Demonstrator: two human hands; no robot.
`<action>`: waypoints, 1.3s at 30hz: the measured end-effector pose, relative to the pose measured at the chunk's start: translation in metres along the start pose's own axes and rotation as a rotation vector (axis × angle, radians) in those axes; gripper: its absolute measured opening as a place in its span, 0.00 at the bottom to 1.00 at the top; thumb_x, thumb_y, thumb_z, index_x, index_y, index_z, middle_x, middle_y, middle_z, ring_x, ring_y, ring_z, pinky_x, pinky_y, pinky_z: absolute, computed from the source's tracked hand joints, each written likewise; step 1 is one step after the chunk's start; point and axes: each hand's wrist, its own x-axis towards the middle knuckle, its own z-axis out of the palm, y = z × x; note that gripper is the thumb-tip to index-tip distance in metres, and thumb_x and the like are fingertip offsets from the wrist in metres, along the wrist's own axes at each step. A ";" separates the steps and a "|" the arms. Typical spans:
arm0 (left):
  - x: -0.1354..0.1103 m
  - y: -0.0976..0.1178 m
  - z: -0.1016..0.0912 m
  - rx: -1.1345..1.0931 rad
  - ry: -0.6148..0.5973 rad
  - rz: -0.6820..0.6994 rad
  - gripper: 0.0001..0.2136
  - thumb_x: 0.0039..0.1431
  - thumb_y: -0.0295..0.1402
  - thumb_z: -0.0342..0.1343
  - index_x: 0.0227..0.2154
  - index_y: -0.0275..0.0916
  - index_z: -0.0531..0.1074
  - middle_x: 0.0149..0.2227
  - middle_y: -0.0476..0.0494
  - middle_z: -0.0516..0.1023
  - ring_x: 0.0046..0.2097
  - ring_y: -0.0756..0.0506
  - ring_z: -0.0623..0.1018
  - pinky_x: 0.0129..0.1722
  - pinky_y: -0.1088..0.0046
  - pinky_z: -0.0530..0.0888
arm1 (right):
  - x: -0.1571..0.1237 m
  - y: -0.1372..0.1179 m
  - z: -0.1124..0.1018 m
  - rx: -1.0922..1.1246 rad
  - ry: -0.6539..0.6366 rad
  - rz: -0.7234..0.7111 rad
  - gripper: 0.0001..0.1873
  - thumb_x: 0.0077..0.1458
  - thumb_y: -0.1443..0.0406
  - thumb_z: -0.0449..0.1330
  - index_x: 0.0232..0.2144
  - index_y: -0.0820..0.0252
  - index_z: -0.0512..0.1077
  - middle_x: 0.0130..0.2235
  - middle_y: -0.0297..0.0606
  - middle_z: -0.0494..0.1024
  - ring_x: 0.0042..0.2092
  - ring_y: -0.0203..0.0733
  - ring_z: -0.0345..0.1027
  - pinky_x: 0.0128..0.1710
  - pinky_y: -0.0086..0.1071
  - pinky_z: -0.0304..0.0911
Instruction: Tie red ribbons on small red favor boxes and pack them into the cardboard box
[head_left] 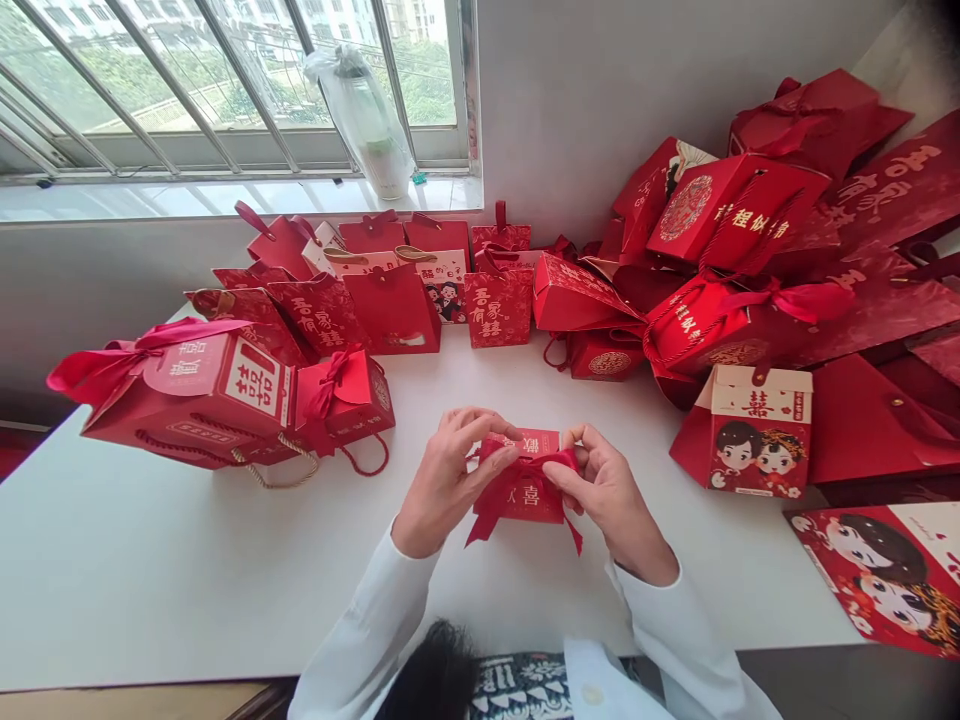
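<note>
In front of me on the white table lies a small red gift box with pale Chinese characters on its top. A dark red ribbon is tied in a bow across it, and its two tails hang toward me. My left hand pinches the bow's left loop between thumb and fingers. On the other side, my right hand grips the right loop in the same way. The knot sits between my thumbs; my fingers partly cover the box's sides.
A large red box with a bow and a smaller red box stand at left. Red gift bags line the wall. Many red boxes are piled at right, near a couple-printed box. A wrapped bottle stands on the windowsill.
</note>
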 end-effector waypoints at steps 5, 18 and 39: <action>-0.020 -0.004 0.005 -0.058 0.164 -0.106 0.12 0.59 0.36 0.54 0.45 0.42 0.67 0.44 0.45 0.72 0.44 0.47 0.70 0.40 0.74 0.69 | -0.012 0.009 -0.003 -0.059 0.164 -0.056 0.19 0.52 0.55 0.62 0.40 0.54 0.60 0.32 0.31 0.71 0.29 0.34 0.62 0.23 0.24 0.56; -0.019 -0.004 0.009 -0.207 0.023 -0.245 0.14 0.60 0.37 0.52 0.47 0.40 0.63 0.35 0.46 0.74 0.33 0.49 0.72 0.28 0.76 0.67 | -0.058 0.007 0.017 -0.731 0.184 -0.302 0.13 0.58 0.65 0.53 0.46 0.51 0.59 0.29 0.28 0.69 0.25 0.33 0.62 0.27 0.27 0.62; -0.035 -0.020 -0.037 0.077 -0.227 -0.020 0.42 0.49 0.41 0.63 0.63 0.53 0.45 0.61 0.41 0.53 0.59 0.38 0.62 0.57 0.55 0.64 | 0.002 0.021 -0.069 -0.555 -0.134 -0.204 0.21 0.55 0.61 0.57 0.51 0.51 0.63 0.52 0.40 0.66 0.47 0.43 0.65 0.42 0.36 0.68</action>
